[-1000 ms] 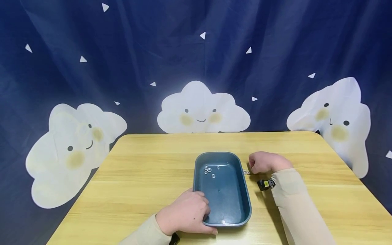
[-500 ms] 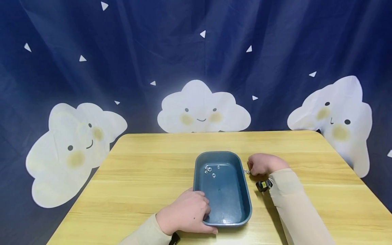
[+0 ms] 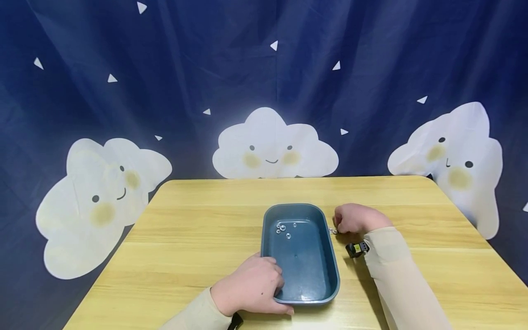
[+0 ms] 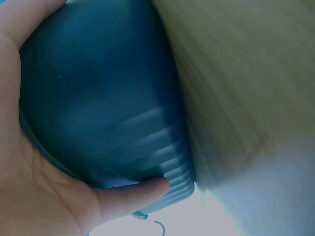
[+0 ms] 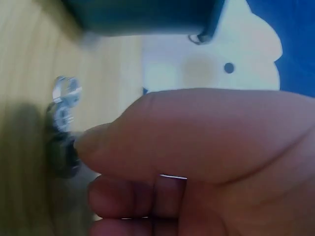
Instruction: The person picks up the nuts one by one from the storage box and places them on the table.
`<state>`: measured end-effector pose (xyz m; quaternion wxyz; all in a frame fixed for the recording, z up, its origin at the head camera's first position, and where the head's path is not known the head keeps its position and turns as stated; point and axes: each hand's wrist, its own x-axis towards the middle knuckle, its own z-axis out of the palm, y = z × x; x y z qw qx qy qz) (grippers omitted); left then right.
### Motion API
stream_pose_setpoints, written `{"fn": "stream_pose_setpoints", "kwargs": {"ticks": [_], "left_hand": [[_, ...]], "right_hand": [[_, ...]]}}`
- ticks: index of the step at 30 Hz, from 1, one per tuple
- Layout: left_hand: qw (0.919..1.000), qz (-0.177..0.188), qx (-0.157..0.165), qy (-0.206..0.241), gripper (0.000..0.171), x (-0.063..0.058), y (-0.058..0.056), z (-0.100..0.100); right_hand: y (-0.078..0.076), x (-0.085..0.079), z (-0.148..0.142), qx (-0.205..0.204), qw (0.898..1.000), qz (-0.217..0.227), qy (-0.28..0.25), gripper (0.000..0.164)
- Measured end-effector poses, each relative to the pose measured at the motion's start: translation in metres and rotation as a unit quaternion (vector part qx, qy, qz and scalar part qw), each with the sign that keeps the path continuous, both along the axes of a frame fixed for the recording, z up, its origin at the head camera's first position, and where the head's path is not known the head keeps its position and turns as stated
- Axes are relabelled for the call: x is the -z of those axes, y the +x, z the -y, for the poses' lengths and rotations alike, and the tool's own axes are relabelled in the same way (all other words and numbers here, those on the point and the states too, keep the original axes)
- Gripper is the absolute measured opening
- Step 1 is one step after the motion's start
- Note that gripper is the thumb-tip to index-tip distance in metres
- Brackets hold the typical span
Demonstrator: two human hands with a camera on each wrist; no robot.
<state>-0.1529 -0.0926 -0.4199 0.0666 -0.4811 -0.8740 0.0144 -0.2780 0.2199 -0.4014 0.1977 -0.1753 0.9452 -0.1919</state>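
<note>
A dark teal rectangular tray (image 3: 303,270) stands on the table. My left hand (image 3: 251,284) grips its near left corner, thumb (image 4: 133,199) along the outer wall and fingers over the rim. Inside, toward the far left, lie several small clear ring-shaped beads (image 3: 282,228). My right hand (image 3: 354,218) is low over the table beyond the tray's right side, its fingers curled, pinching at a darker-looking clear bead (image 5: 65,156) by the thumb tip. In the right wrist view, two more clear beads (image 5: 66,91) lie in line with it. The right index fingertip is hidden behind the thumb.
The wooden table (image 3: 198,220) reaches back to a dark blue curtain (image 3: 239,59) with white clouds. A small black device (image 3: 357,249) is strapped at the right wrist, under the sleeve (image 3: 404,279). The tray's raised wall lies between the beads outside and those inside.
The right hand shifts slightly toward the tray, then back a little, staying by the beads outside. The left hand and the tray stay in place.
</note>
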Motion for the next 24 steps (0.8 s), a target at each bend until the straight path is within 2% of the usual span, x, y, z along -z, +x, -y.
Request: {"fn": "stream_pose_setpoints", "kwargs": {"ticks": [6,13,24], "left_hand": [[1.0,-0.001,0.002,0.002,0.057,0.001,0.0,0.0],[1.0,-0.006,0.0,-0.001,0.058,0.002,0.0,0.0],[0.9999,0.01,-0.008,-0.005,0.056,0.001,0.0,-0.001]], "right_hand": [[0.0,-0.013,0.003,-0.026,0.998,-0.062,0.001,0.002],[0.004,-0.025,0.008,-0.03,0.996,-0.079,-0.013,0.005],[0.013,-0.036,0.023,-0.037,0.993,-0.108,-0.026,0.005]]}}
